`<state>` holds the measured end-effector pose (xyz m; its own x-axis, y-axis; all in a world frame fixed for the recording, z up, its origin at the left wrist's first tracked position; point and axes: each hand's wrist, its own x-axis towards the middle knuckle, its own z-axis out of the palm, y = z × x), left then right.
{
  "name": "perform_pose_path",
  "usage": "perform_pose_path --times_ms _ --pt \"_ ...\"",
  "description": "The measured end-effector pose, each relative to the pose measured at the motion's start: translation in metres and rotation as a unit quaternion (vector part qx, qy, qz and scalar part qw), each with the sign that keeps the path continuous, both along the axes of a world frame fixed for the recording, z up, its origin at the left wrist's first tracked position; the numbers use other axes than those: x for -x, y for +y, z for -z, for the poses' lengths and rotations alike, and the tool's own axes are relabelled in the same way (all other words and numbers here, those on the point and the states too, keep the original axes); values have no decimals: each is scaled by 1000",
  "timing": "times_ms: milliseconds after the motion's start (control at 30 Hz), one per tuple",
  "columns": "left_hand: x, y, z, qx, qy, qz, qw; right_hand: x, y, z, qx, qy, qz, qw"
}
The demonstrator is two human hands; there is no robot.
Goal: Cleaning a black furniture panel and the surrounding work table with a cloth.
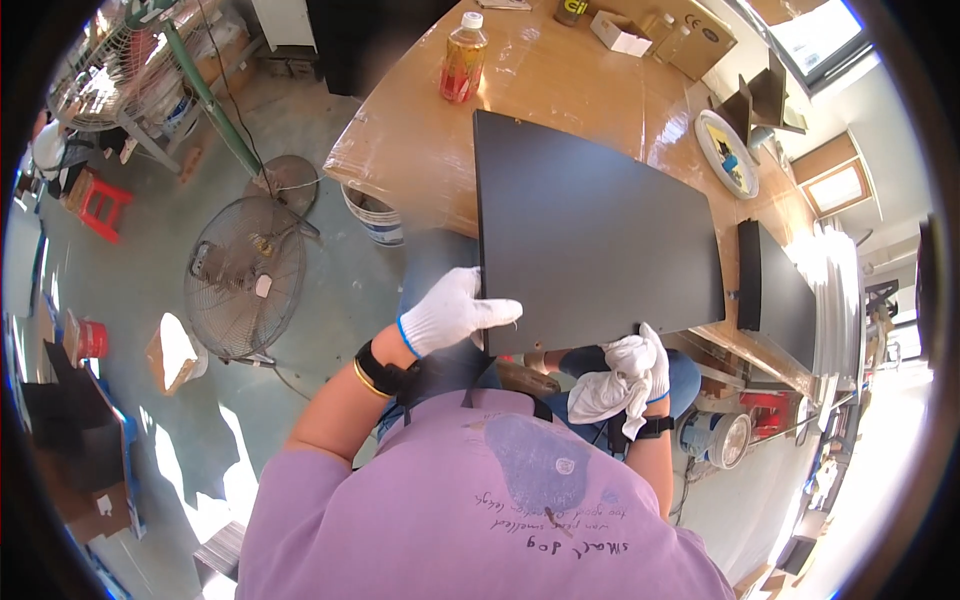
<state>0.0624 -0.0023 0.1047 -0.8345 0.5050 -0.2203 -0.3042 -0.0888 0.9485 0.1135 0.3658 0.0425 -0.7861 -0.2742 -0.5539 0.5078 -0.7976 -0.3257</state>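
Observation:
A large flat black panel [600, 240] lies over the near edge of the table, jutting out toward me. My left hand [455, 310], in a white knit glove with a blue cuff, grips the panel's near left corner, thumb on top and the other fingers hidden beneath. At the near right edge, my right hand [650, 365], gloved in white too, is closed around a bunched white cloth [612, 385] that hangs below it. The cloth is at or just under the panel's edge; I cannot tell whether it touches.
The brown table [410, 130] bears a drink bottle [464, 58], a white oval tray [727, 153], cartons [695, 40] and stacked dark panels [772, 290]. A floor fan [245, 275] stands at left. Buckets [715, 440] sit under the table.

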Motion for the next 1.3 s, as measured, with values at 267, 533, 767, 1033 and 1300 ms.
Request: perform_pose_path --times_ms 267,533,767,1033,1300 --pt "-14 1 29 17 73 44 996 -18 16 12 -99 24 13 995" --pt "-29 8 47 60 146 99 982 -27 10 8 -124 42 -7 991" --pt "-24 9 18 124 240 90 959 -29 18 25 -130 52 32 990" --pt "-1 -6 17 39 128 71 988 -9 -20 -18 -266 147 58 951" --pt "32 27 14 -42 91 85 991 -31 -9 -59 -326 178 138 918"
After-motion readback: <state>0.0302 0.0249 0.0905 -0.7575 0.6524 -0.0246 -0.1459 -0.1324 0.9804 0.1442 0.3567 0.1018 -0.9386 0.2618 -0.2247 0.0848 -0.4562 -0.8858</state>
